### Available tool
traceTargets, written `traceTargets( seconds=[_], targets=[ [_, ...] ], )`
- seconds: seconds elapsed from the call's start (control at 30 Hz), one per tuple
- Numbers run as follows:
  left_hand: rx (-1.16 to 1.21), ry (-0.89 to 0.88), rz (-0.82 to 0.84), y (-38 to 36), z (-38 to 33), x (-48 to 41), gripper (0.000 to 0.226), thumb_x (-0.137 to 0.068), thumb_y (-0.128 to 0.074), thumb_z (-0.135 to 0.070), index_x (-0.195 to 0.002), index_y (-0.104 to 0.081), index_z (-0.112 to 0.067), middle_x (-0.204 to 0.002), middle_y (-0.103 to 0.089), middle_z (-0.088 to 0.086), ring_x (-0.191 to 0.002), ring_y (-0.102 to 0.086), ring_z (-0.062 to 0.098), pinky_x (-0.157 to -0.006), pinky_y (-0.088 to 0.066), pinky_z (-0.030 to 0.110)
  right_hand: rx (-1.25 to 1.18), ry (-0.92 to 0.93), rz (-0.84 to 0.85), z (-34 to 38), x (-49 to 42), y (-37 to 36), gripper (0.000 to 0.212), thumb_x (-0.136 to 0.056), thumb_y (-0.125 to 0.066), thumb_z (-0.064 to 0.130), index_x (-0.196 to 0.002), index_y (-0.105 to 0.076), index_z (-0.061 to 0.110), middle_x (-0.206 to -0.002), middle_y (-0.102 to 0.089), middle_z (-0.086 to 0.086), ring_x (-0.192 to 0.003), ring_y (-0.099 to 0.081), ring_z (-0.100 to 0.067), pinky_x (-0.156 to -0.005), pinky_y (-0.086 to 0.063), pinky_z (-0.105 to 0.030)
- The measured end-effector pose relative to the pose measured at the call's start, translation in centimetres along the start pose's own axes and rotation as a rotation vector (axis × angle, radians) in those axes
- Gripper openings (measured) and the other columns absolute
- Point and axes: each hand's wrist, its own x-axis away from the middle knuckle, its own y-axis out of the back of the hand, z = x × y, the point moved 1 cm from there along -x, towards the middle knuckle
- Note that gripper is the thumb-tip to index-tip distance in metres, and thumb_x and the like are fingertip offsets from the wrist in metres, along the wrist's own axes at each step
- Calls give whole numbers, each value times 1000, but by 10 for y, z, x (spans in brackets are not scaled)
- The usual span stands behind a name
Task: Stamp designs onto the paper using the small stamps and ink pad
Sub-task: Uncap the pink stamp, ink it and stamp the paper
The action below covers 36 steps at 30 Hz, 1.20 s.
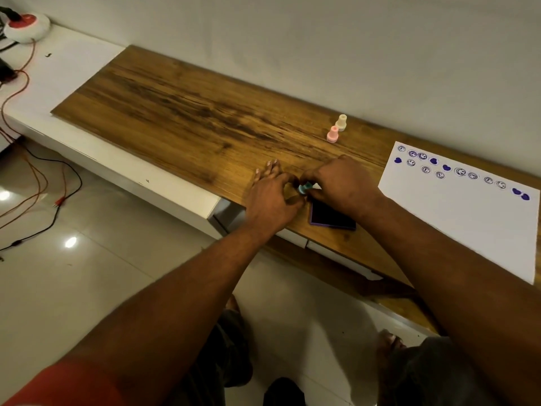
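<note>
Both hands meet over a small teal stamp (304, 189) just above the dark ink pad (330, 216), which lies open near the wooden top's front edge. My right hand (342, 183) pinches the teal stamp. My left hand (273, 197) touches the same stamp with thumb and forefinger while its other fingers stretch flat on the wood. A white paper sheet (468, 218) lies to the right, carrying rows of purple smiley and heart prints. A pink stamp (333, 134) and a cream stamp (341, 122) stand upright behind the hands.
The wooden board (181, 112) rests on a white bench against a pale wall. At far left sit a white and red power socket (27, 26) and red and black cables (35, 183) trailing onto the tiled floor.
</note>
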Motion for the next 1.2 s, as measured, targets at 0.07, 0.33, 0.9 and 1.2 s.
traceTargets(
  seconds=[0.07, 0.33, 0.9, 1.2],
  targets=[
    [-7, -6, 1, -1, 0, 0, 49, -87, -72, -52, -130, -67, -31, -167, -33, 12, -158, -21, 21, -129, -10, 42, 30, 19, -5, 1, -1, -1, 32, -97, -61, 44, -127, -67, 35, -105, -74, 5, -92, -68, -19, -84, -55, -35],
    [-58, -18, -10, -1, -3, -1, 49, -87, -70, -54, -130, -67, -30, -167, -34, 10, -158, -20, 21, -130, -11, 43, 85, 7, -9, 3, -4, -6, 31, -101, -54, 42, -126, -69, 32, -102, -73, 1, -91, -67, -19, -84, -55, -34],
    [7, 84, -38, 10, 1, -4, 48, -91, -70, -53, -133, -68, -30, -168, -32, 9, -158, -20, 21, -129, -14, 45, -223, -146, -191, -24, -7, -18, 50, -94, -59, 60, -135, -64, 33, -102, -76, 10, -89, -69, -14, -72, -51, -27],
    [111, 111, -70, 19, -2, -4, 70, -82, -79, -58, -142, -61, -27, -169, -31, 7, -159, -17, 21, -130, -10, 45, -101, -444, -400, -71, -32, -12, 39, -92, -60, 46, -122, -65, 22, -97, -74, -7, -91, -69, -31, -71, -48, -35]
  ],
)
